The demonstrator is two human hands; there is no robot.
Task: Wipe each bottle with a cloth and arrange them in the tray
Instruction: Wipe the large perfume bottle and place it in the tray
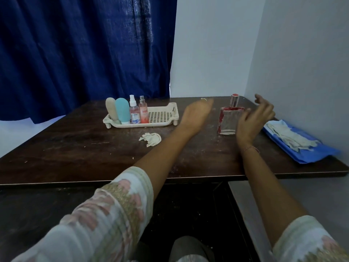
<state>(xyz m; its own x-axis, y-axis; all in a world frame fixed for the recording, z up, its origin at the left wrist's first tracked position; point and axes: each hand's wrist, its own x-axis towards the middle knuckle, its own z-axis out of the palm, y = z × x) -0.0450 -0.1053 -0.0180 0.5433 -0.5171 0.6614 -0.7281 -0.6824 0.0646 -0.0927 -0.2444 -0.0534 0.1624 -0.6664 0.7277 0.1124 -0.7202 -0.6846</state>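
A: Hands first. What are the 2 doing?

B: Both reach out over the table (75, 148). The right hand (255, 115) has its fingers loosely spread and grips nothing. The left hand (198, 111) is blurred, but its fingers look straight and I see nothing in it.

A: And the bottle to be wiped?

B: 1 flat glass bottle (227, 120) with red trim stands upright on the table between the 2 hands, with its long axis vertical and its cap on top. The right hand is just beside its right edge and overlaps it in this view. Whether skin touches glass I cannot tell. The left hand is near the bottle on its left side, but apart from it.

A: So which hand should take it?

B: The right, I'd judge. It is the nearer, and its fingers face the bottle's narrow side.

A: Where is the cloth?

B: A crumpled white cloth (150, 139) lies on the table in front of the tray (162, 116), left of the left forearm. The left hand is the closer one for that.

A: Is there room in the tray?

B: Yes. 4 bottles stand in a row at its left end, and the right half shows bare grid. The tray sits well to the glass bottle's left, so the bottle would have to go leftward to the free end.
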